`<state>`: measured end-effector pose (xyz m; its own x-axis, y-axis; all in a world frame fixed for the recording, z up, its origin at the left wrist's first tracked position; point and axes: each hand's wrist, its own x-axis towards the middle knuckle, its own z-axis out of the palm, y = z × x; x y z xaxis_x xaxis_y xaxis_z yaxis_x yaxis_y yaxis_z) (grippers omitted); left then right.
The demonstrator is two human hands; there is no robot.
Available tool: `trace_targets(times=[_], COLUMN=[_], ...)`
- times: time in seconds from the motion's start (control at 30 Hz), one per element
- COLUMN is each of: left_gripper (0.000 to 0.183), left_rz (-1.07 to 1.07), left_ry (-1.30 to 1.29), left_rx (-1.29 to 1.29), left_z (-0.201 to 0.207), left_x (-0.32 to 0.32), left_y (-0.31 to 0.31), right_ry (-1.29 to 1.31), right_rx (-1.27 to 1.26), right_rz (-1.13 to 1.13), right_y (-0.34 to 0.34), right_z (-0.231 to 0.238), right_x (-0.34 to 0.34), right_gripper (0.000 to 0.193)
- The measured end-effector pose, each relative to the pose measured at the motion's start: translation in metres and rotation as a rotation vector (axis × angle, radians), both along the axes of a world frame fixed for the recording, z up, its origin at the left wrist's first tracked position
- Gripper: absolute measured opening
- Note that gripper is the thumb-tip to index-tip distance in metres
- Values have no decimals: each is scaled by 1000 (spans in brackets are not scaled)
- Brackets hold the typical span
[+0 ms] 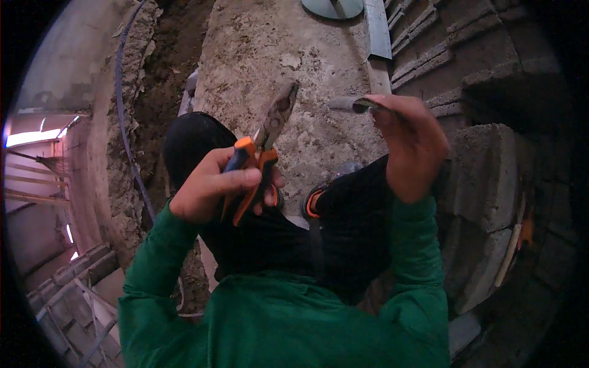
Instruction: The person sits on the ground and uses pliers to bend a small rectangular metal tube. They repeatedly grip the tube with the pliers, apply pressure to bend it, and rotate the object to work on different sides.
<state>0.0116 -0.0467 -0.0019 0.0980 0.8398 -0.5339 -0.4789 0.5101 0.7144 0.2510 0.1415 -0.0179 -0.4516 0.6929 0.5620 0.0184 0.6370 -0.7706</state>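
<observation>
My left hand (208,185) is closed round the handles of a pair of pliers (277,118) with orange and dark blue grips. Their worn metal jaws point up and to the right, with nothing visible between them. To the right, the fingers of my right hand (416,147) pinch a thin grey strip (351,103) with a curled end, which looks like metal. The strip's left end stands apart from the pliers' jaws, and its other end is hidden in my fingers. Both hands are raised above the rough concrete slab (257,46).
A bluish hose (121,92) runs along a dirt trench on the left. At the far end are a pale round disc (332,7) and a metal channel (377,30). Concrete blocks (488,175) stand close on my right. My bent knees (196,144) are below my hands.
</observation>
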Motion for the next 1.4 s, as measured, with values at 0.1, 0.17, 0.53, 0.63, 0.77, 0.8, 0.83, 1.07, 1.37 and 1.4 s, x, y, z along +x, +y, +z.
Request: trace_targets(times=[0.1,0.17,0.53,0.63,0.77,0.8,0.83,1.07,1.37,1.4], left_gripper=[65,59,31,29,28,28,28,29,43,44], left_rz=[-65,-163,-220,-254,-219,-182,-144,134,148,148], left_ry=[48,104,1016,1176,992,943,888,940,730,726], left_rx=[-16,-25,335,352,319,310,304,432,595,626], left_z=[15,23,51,60,49,44,37,14,0,-2], left_x=[6,6,2,5,7,8,10,20,21,20], left_y=[-4,-6,-7,-3,-4,-6,-10,8,27,28], right_ry=[29,14,-177,-208,-199,-190,-187,-103,-36,-34], right_rx=[171,225,474,479,424,398,357,161,200,191], right_rz=[6,3,7,3,-23,-29,-15,129,246,255], right_y=[2,2,11,8,3,2,1,-5,-15,-16], right_z=[3,5,10,12,12,12,13,6,11,11], right_x=[0,2,11,11,12,11,11,9,-1,-2], right_gripper=[23,24,26,25,22,21,20,18,26,26])
